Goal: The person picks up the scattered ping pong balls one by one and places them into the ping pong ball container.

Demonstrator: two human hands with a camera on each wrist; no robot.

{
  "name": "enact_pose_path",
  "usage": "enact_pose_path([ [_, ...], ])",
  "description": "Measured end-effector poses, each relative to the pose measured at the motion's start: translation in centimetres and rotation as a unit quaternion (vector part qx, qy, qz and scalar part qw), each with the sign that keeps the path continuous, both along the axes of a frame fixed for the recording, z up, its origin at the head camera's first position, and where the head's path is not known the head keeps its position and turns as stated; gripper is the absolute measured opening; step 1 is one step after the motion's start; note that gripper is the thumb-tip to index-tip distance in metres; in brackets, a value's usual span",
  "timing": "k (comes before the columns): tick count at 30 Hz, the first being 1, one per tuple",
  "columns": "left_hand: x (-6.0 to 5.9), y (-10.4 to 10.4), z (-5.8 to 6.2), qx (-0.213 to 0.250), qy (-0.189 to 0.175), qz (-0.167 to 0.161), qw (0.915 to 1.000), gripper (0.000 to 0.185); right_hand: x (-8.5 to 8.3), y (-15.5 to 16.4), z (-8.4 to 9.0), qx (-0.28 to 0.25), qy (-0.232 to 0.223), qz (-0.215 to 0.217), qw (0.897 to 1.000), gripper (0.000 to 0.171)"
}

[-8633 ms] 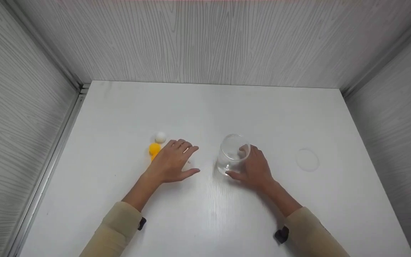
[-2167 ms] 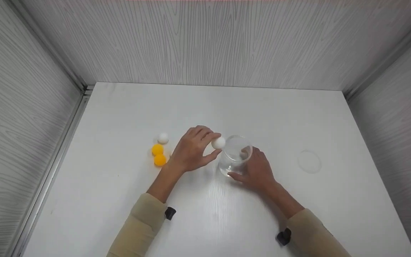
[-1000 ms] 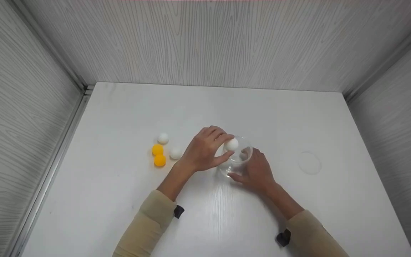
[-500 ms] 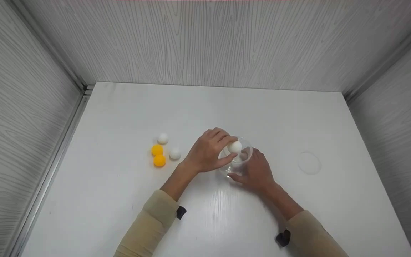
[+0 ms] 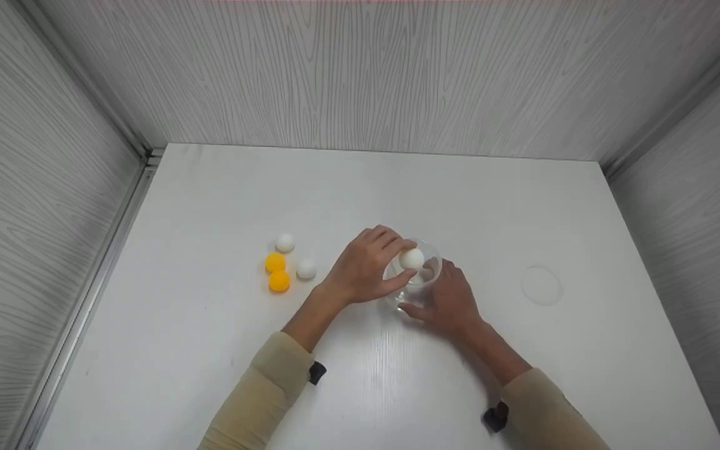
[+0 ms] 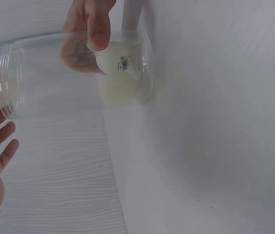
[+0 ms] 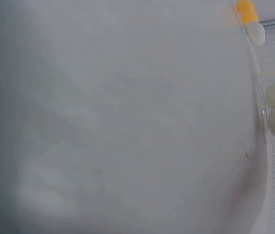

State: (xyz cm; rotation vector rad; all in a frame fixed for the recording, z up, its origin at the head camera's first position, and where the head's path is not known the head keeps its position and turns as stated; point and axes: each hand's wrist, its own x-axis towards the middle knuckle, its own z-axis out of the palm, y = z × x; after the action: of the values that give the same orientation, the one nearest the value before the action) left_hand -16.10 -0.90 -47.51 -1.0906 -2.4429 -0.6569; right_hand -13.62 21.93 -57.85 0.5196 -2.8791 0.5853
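A small dark printed mark is borne by the white ball (image 6: 115, 61), seen in the upper middle of the left wrist view, where the ball is pinched by the left hand (image 6: 89, 19) at the mouth of the clear jar (image 6: 74, 73). The mark is too small and blurred to be read. No other text, label, brand or number is found in any view.
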Motion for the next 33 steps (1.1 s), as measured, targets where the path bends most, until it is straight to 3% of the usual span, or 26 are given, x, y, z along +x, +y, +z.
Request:
enact_pose_path([
  [10, 0.2, 0.02, 0.3, -0.009, -0.039, 0.003, 0.9992, 0.035, -0.01, -0.01, 0.06, -0.005, 0.003, 0.002, 1.0, 0.088],
  [33, 0.11, 0.04, 0.39, -0.027, -0.014, -0.006, 0.9995, 0.037, 0.17, 0.0, 0.11, 0.004, 0.022, 0.007, 1.0, 0.092],
])
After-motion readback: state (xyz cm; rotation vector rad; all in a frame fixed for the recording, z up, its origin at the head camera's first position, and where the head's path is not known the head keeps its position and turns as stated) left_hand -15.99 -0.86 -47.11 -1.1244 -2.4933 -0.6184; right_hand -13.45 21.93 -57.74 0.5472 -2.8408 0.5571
